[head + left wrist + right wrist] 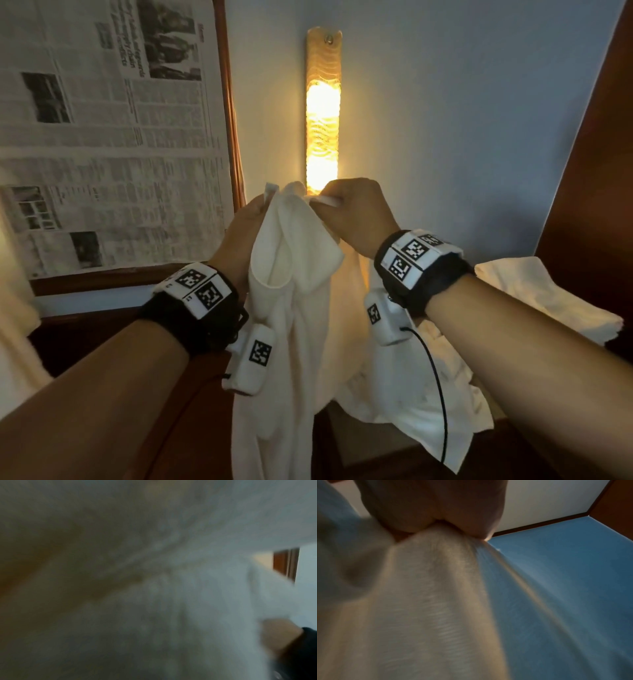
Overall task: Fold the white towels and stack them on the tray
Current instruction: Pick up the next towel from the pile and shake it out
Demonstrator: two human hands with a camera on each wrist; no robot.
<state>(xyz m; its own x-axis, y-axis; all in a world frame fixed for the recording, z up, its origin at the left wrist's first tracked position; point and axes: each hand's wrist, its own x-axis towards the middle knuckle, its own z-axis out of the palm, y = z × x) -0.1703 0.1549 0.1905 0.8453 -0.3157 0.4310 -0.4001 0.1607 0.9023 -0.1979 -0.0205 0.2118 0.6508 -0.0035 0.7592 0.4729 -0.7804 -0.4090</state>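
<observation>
A white towel (291,308) hangs in front of me, held up by its top edge. My left hand (251,214) pinches one top corner, and my right hand (337,202) pinches the edge close beside it. The cloth droops in folds between and below my wrists. The left wrist view is almost filled by blurred towel (154,588), with my right hand (279,635) at its lower right. In the right wrist view my fingers (436,513) pinch the towel (428,601) from above. No tray is in view.
More white towels (445,377) lie crumpled on a dark wooden surface (376,455) below my right arm. A lit wall lamp (323,113) hangs straight ahead. A wood-framed newspaper print (109,137) covers the wall at left. A dark wooden panel (596,171) stands at right.
</observation>
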